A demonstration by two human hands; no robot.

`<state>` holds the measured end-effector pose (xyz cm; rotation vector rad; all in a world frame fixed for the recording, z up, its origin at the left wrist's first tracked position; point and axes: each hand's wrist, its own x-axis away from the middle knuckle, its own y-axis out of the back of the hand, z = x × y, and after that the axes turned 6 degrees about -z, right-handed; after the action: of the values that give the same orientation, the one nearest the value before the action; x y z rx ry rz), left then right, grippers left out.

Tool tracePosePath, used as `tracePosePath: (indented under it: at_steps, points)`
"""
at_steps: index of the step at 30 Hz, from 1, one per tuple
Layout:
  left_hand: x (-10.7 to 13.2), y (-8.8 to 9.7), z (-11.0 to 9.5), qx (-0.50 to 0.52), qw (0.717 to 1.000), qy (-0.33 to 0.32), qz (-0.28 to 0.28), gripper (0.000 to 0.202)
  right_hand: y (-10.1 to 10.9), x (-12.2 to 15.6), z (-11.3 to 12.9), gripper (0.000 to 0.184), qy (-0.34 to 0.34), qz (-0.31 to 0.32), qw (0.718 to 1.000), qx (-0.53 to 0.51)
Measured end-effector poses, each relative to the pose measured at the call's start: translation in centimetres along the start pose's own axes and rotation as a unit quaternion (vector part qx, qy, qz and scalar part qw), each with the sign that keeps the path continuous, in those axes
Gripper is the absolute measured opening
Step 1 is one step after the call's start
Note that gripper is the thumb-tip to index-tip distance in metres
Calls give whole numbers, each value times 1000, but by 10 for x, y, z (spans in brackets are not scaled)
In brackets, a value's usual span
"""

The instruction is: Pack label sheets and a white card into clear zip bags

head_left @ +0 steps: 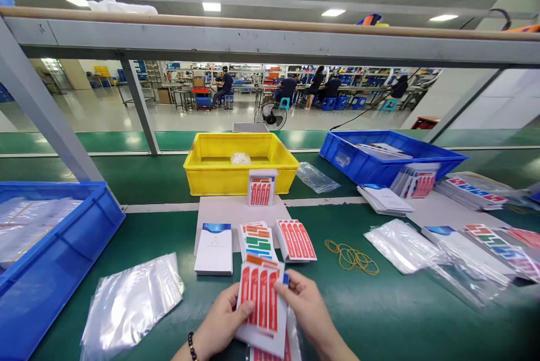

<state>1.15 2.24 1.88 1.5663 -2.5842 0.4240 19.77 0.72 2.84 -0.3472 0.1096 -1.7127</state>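
My left hand and my right hand both grip a small bundle of sticker sheets with red strips, held upright low in the middle over the green table. Just beyond it lie three stacks in a row: white and blue booklets, multicoloured sticker sheets and red sticker sheets. A bunch of yellow rubber bands lies to the right of them.
A yellow bin stands behind, a red sticker pack leaning on its front. Blue bins sit at left and back right. Clear plastic bags lie at left and right. People sit far behind.
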Motion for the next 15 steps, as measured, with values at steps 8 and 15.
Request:
tracePosePath:
  at_steps: [8, 15]
  points:
    - [1, 10, -13, -306, 942, -136, 19, 19, -1, -30, 13, 45, 54, -112, 989, -80]
    - [-2, 11, -8, -185, 976, -111, -28, 20, -2, -29, 9, 33, 43, -26, 998, -39]
